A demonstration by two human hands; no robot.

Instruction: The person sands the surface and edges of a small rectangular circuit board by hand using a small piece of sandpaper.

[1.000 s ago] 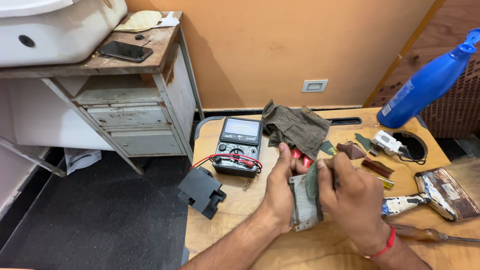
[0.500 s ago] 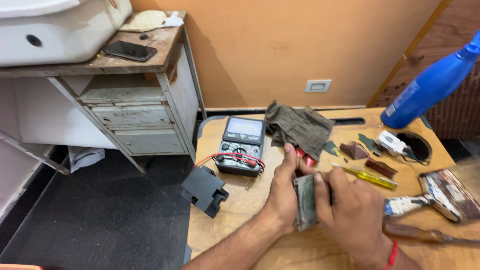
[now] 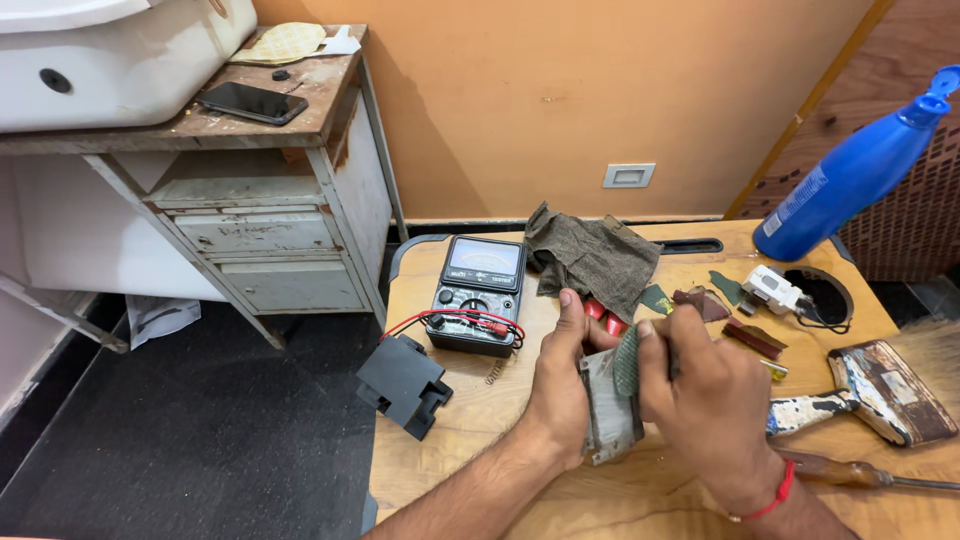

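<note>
My left hand [image 3: 560,385] grips a flat grey board-like piece [image 3: 610,412] upright over the wooden table [image 3: 470,440]. My right hand [image 3: 705,395] presses a small green scouring pad [image 3: 627,360] against the top of that piece. Just behind the hands lie red-handled pliers [image 3: 605,315] and a crumpled grey-brown cloth [image 3: 592,255]. A black analog multimeter [image 3: 477,293] with red and black leads sits to the left of my hands.
A black plastic block [image 3: 402,385] hangs at the table's left edge. Right of my hands: a blue spray bottle [image 3: 850,180], white plug [image 3: 772,288], paint brush [image 3: 880,385], screwdriver [image 3: 850,472], small scraps. A worn metal cabinet [image 3: 250,230] holding a phone [image 3: 252,102] stands at left.
The view has shifted slightly. My right hand has slid up the grey piece with the green pad, now covering more of it; the yellow-handled tool seen beside it is mostly hidden.
</note>
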